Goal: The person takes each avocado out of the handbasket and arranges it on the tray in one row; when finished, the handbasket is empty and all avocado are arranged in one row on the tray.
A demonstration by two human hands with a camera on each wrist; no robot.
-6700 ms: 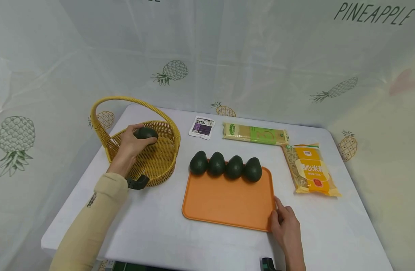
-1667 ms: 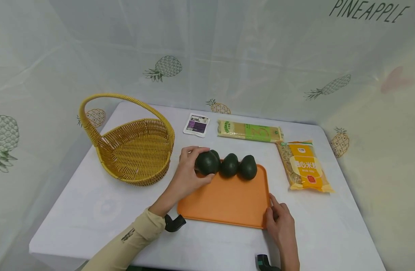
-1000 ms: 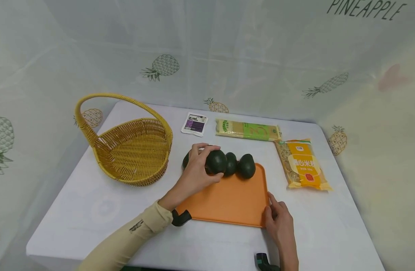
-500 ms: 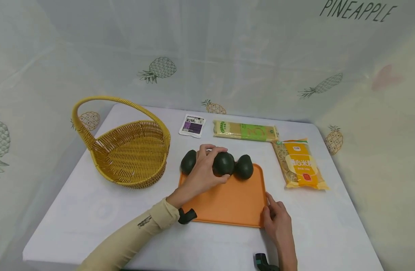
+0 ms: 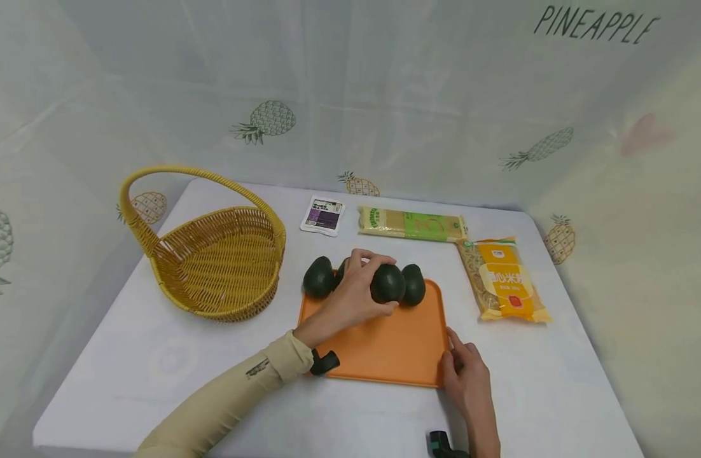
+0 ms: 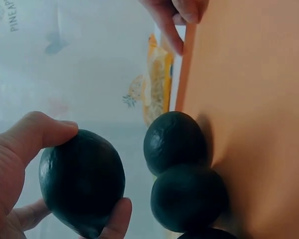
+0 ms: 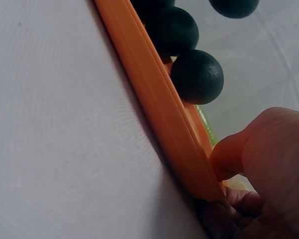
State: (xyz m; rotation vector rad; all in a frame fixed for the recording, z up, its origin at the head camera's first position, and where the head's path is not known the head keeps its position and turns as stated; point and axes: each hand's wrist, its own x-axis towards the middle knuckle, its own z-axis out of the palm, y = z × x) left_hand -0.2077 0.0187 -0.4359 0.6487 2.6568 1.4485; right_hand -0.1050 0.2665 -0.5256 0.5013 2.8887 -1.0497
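Note:
My left hand [image 5: 359, 289] grips a dark green avocado [image 5: 387, 284] between thumb and fingers. In the left wrist view, this avocado [image 6: 82, 181] is lifted clear of two others [image 6: 174, 142] on the tray. An orange tray [image 5: 385, 350] bears a row of several avocados [image 5: 319, 278] along its far edge; the held one and my left hand partly hide that row. At the tray's near right corner, my right hand [image 5: 467, 375] pinches the rim. The right wrist view shows its thumb [image 7: 229, 157] over the tray's edge and other fingers beneath.
Left of the tray stands a yellow wicker basket [image 5: 224, 273] with a tall arched handle. Behind lie a small white and purple packet [image 5: 323, 216] and a long noodle pack [image 5: 412, 224]. A yellow bag [image 5: 504, 280] lies to the right on the white table [image 5: 184, 375].
My left hand has carried the avocado out of the basket to the tray, then rightward along the row. The right hand keeps hold of the tray's rim. The head view has shifted slightly.

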